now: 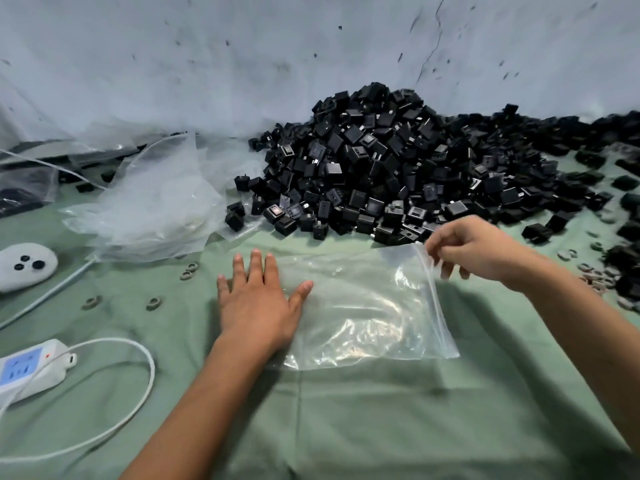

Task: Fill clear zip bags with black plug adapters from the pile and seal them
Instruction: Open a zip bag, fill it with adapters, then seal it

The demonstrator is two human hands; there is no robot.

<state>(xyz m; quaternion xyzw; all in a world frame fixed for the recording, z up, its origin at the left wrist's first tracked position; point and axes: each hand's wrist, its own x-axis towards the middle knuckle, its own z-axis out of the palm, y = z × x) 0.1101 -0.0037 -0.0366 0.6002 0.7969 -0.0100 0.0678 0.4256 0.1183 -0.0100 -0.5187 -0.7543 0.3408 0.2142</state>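
Observation:
A clear zip bag (367,313) lies flat and empty on the green cloth, its zip edge to the right. My left hand (258,299) presses flat on the bag's left end with fingers spread. My right hand (474,251) pinches the top corner of the zip edge and lifts it slightly. Just behind the bag, a big pile of black plug adapters (398,168) rises against the pale wall and spreads to the right.
A heap of loose clear bags (149,202) lies at the left rear. A white power strip (31,368) with its cord (138,393) and a white round socket (26,266) sit at the left. Small rings (188,270) are scattered on the green cloth (346,427).

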